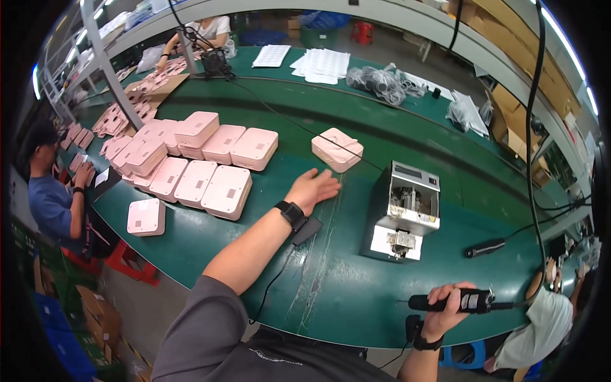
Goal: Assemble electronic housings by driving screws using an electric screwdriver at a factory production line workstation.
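Observation:
My left hand reaches out over the green bench with its fingers spread and nothing in them. Just beyond its fingertips lies a pink square plastic housing, apart from the hand, with a thin strip or cord across its top. At the lower right, my right hand is wrapped round a black electric screwdriver, held level with its bit pointing left. Between and beyond my hands stands a metal screw feeder, its open front showing the mechanism.
Several pink housings are stacked at the left, one apart near the bench edge. A second black screwdriver lies at the right. Black cables hang across the view. Co-workers sit around; bagged cables and white sheets lie at the back.

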Tool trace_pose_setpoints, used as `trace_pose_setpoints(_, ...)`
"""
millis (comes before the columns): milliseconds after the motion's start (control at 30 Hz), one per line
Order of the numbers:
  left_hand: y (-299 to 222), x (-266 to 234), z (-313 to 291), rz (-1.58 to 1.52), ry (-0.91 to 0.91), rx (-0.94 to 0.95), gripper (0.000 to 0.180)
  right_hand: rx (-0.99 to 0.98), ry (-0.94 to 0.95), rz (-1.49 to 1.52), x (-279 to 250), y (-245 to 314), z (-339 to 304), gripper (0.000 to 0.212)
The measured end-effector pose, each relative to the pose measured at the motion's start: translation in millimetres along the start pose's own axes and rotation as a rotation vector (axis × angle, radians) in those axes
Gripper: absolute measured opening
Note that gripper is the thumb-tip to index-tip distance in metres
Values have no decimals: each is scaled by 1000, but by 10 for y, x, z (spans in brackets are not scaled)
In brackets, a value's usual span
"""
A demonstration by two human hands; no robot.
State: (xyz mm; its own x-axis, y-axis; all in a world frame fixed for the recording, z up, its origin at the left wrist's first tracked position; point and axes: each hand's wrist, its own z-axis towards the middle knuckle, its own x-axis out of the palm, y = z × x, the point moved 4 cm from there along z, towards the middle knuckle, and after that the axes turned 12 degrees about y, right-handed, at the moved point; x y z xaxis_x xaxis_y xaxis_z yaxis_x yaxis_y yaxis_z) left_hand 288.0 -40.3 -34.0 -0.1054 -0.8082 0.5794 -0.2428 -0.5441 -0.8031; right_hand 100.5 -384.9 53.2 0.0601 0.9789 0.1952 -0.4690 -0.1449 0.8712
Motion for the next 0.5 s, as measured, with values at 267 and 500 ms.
trace_pose_setpoints(267,-643,104,-1103,1395,-132,350,71,-58,-127,30,-221,-15,-26,15)
trace_pose_setpoints(500,-750,-472,-1790,2147,-547,209,76,123,-147,98,-244,-153,242,17)
